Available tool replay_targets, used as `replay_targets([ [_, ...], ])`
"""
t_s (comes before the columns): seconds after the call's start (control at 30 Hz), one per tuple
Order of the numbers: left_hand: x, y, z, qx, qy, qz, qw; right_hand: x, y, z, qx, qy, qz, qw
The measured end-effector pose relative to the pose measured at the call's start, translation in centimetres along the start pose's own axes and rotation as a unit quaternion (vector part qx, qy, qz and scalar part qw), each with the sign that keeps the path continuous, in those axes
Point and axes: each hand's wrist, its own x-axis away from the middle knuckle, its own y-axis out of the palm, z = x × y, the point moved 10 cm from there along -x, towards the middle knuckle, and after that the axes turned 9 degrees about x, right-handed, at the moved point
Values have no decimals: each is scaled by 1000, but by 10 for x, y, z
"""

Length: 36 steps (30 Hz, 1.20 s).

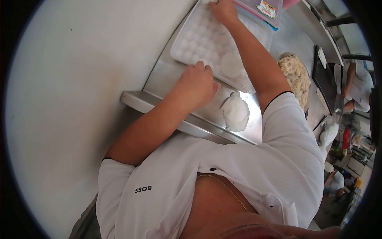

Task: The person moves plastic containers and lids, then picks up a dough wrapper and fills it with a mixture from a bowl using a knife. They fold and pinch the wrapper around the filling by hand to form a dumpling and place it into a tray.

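Observation:
A shallow translucent plastic tray (175,51) lies on the steel counter, filled with rows of small white dough balls (199,38). A wider flat white disc (232,65) sits at its near right part. My right hand (225,12) reaches to the tray's far end, its fingers pinched at a white dough ball (207,2) by the picture's top edge. Beside the tray's near edge is my left hand (199,83), palm down with loosely curled fingers; whatever is under them is hidden. Right of it, an uneven lump of white dough (235,112) rests on the counter.
A container with a pink lid and a label (267,8) stands at the tray's far right. Beyond my right arm is a bowl heaped with a lumpy pale mixture (294,77). A wall (79,79) borders the left. Other people (360,85) are at the far right.

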Motion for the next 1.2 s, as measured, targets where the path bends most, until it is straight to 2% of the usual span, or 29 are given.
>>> replay_targets([
  [0.07, -2, -2, 5, -8, 6, -11, 1000, -4, 14, 8, 12, 8, -29, 999],
  [0.13, -2, -1, 7, -18, 13, -17, 1000, -6, 13, 3, 6, -37, 3, 999],
  [0.27, -6, 0, -5, -5, 2, 22, 1000, -1, -6, -1, 2, -46, 8, 999],
  [0.33, -5, -1, -6, 3, 10, 41, 999, 23, -11, 3, 101, -73, -198, 972],
  [0.4, -3, -3, -2, -13, 36, 46, 998, 74, -17, 7, 137, -168, -282, 935],
  [0.47, -4, -3, 3, -35, 54, 35, 997, 123, -27, 20, 61, -174, -337, 923],
  [0.57, -10, 5, 7, -57, 69, 30, 996, 153, -50, 14, 135, -139, -378, 905],
  [0.7, -15, 9, 1, -62, 54, 37, 996, 155, -54, 25, 155, -162, -290, 930],
  [0.83, -21, 9, 1, -77, 80, 53, 992, 157, -76, 27, 112, -162, -196, 961],
  [0.9, -18, -6, 3, -74, 77, 140, 984, 154, -90, 27, 90, -168, -158, 969],
  [0.93, -17, -3, 5, -76, 76, 134, 985, 155, -96, 22, 69, -186, -173, 965],
  [1.0, -6, -26, 13, -55, 81, 245, 964, 166, -117, 10, 44, -203, -188, 960],
  [1.13, 0, -20, 26, 17, 93, 195, 976, 171, -166, 7, -24, -161, -234, 959],
  [1.2, 2, -10, 29, 141, 62, 123, 980, 172, -196, 8, -51, -131, -238, 961],
])
